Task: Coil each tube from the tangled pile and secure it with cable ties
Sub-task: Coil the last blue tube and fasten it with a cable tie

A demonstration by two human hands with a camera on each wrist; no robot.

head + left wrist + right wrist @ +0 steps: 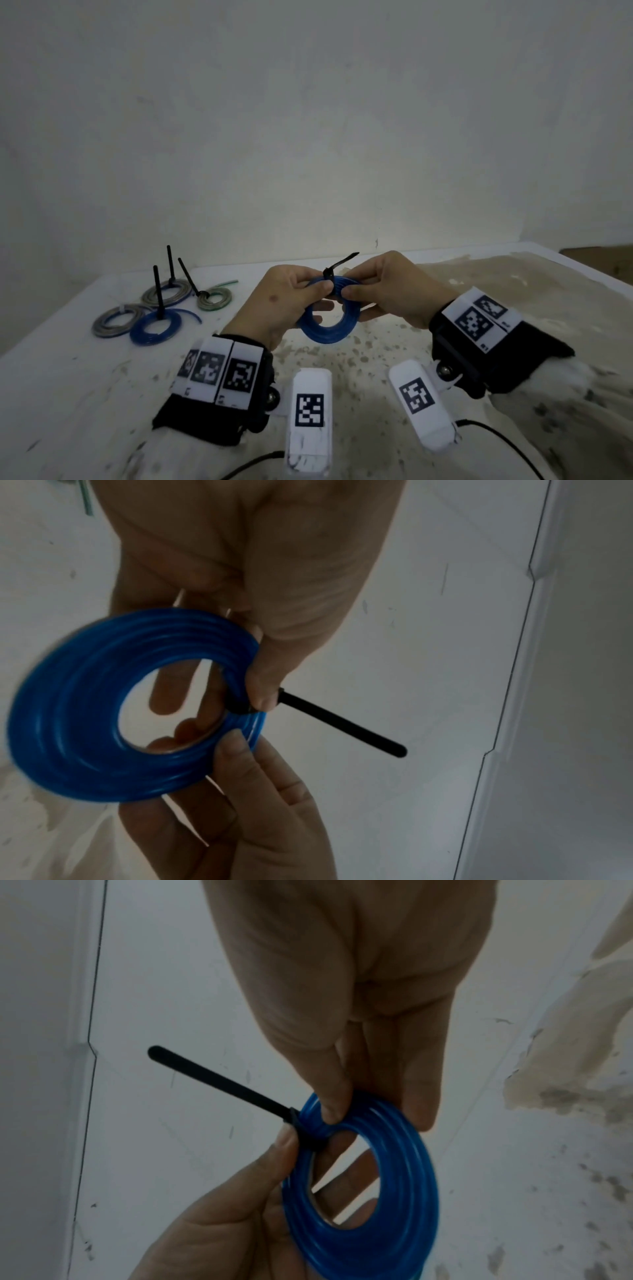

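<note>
I hold a coiled blue tube (pixel 328 335) up over the table between both hands. A black cable tie (pixel 342 262) is looped round its top, and the tie's tail sticks up to the right. My left hand (pixel 318 291) pinches the coil right at the tie's head. My right hand (pixel 350 292) pinches the coil just beside it. In the left wrist view the left thumb presses next to the cable tie (pixel 342 723) on the blue tube (pixel 68 723). In the right wrist view the right thumb sits on the blue tube (pixel 404 1204) beside the cable tie (pixel 212 1080).
Several coiled tubes lie at the left of the white table (pixel 68 394): a blue coil (pixel 150 330), a grey coil (pixel 114 320), a grey-blue coil (pixel 168 294) and a grey-green coil (pixel 214 297), three with black tie tails sticking up. A wall stands close behind.
</note>
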